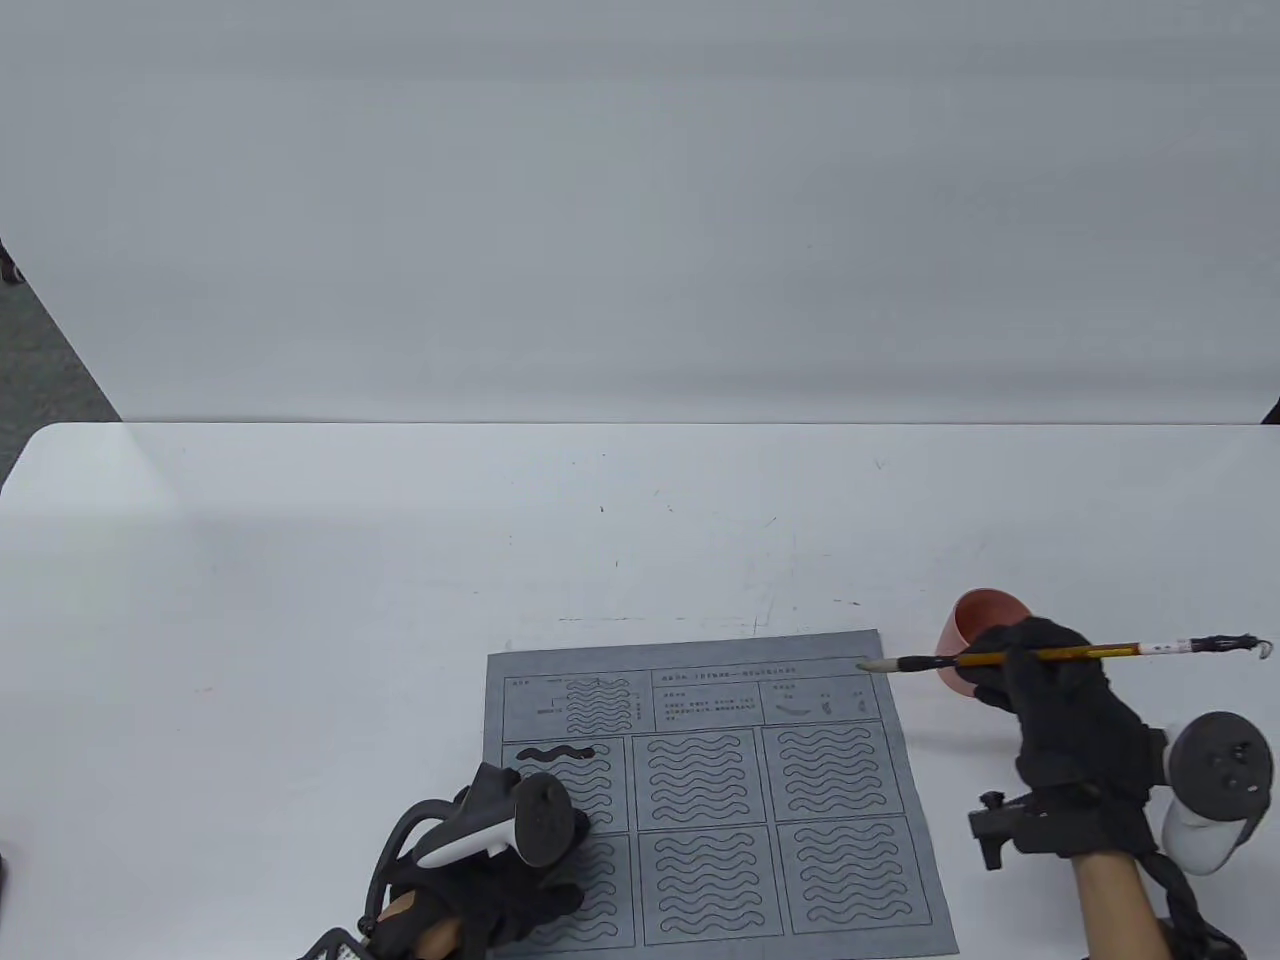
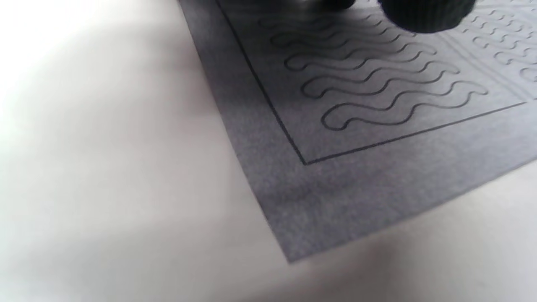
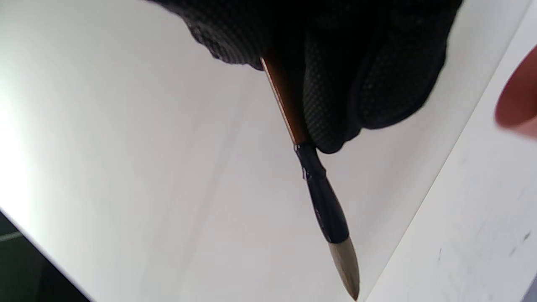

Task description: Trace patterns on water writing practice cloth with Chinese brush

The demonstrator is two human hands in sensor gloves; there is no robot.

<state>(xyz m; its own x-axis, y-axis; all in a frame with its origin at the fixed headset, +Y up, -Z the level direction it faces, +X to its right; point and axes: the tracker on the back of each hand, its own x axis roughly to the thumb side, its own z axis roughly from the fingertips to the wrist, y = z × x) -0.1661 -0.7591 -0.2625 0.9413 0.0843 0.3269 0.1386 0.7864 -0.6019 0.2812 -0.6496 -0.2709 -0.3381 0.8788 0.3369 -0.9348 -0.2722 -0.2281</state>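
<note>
A grey water writing cloth (image 1: 700, 790) printed with wavy outlines lies at the table's front middle; one wave at its upper left panel is filled dark. My right hand (image 1: 1050, 700) grips a Chinese brush (image 1: 1060, 655) by its brown shaft, held level, its pale tip at the cloth's top right corner. In the right wrist view the brush (image 3: 319, 193) hangs from my gloved fingers (image 3: 335, 84). My left hand (image 1: 500, 890) rests on the cloth's lower left panel. The left wrist view shows the cloth's corner (image 2: 356, 147) and a fingertip (image 2: 423, 14) on it.
A pink cup (image 1: 975, 625) stands just right of the cloth, behind my right hand; it shows blurred in the right wrist view (image 3: 518, 98). The white table (image 1: 400, 560) stretches back to a pale wall. The table's left edge meets dark floor.
</note>
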